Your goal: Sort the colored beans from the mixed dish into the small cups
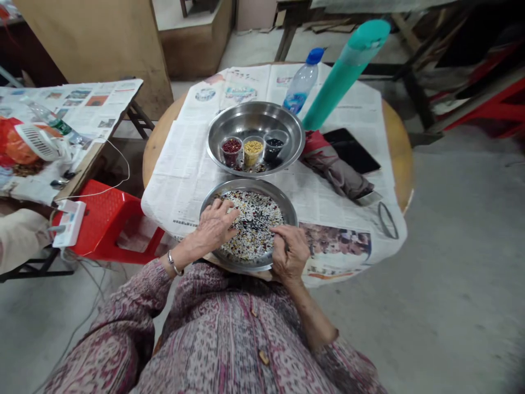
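Observation:
In front of me a shallow steel basin (pixel 290 203) holds a spread of mixed grains (pixel 255 223), mostly white with dark, yellow and red ones. My left hand (pixel 217 221) is open at the basin's left side, its fingers spread and bent over the grains. At the right rim lies my right hand (pixel 290 253), its index finger stretched out to touch the grains and its other fingers curled. Behind it, a larger steel basin (pixel 256 112) contains a cup of red beans (pixel 232 149), a cup of yellow grains (pixel 252 149) and a cup of dark beans (pixel 274 144).
Newspaper (pixel 180 164) covers the round table. A bottle with a blue cap (pixel 302 82), a teal cylinder (pixel 344 76), a folded umbrella (pixel 336 167) and a black tablet (pixel 353 150) stand or lie to the right. A red stool (pixel 106 219) with a power strip (pixel 69 224) is at left.

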The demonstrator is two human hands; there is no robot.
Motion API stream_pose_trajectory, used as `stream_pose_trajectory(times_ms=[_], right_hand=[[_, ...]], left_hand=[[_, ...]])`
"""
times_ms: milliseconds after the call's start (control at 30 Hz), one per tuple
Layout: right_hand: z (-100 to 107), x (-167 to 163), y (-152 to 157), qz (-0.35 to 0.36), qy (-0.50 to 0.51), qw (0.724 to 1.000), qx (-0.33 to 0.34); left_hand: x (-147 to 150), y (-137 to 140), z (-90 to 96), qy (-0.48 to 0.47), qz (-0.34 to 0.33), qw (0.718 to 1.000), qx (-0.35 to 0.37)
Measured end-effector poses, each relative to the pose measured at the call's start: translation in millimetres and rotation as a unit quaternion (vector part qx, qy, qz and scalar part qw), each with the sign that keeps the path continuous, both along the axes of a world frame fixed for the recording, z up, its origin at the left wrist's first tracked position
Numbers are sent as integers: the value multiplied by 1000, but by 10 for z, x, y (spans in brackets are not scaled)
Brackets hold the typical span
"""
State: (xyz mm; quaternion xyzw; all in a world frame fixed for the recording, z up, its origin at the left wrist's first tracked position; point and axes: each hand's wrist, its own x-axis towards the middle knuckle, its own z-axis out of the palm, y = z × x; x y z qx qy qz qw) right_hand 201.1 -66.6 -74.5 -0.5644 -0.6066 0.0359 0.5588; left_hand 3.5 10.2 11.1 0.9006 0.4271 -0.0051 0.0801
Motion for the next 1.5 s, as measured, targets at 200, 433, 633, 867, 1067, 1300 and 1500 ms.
stream_pose_trajectory(times_ms=[200, 433, 633, 867, 1067, 1300, 1500], right_hand=[[-21, 12, 8, 1, -6, 1000, 10], [3, 5, 2, 1, -3, 1000, 3], [1, 4, 0, -4, 4, 1000, -10], [10, 3, -3, 7, -2, 1000, 15], [10, 3, 7, -1, -1, 1000, 2], [6, 1, 12, -1, 3, 1000, 8], [-12, 0, 4, -8, 6, 1000, 9]], left_hand=[[182, 33, -128, 10, -69, 997, -32], [237, 138, -216, -22, -72, 992, -99], [-63, 62, -102, -61, -22, 996, -54], [-155, -101, -39, -20, 63, 996, -59], [36, -105, -212, -39, 38, 993, -101], [346, 38, -279, -82, -3, 992, -98], [512, 137, -231, -116, -78, 989, -42]])
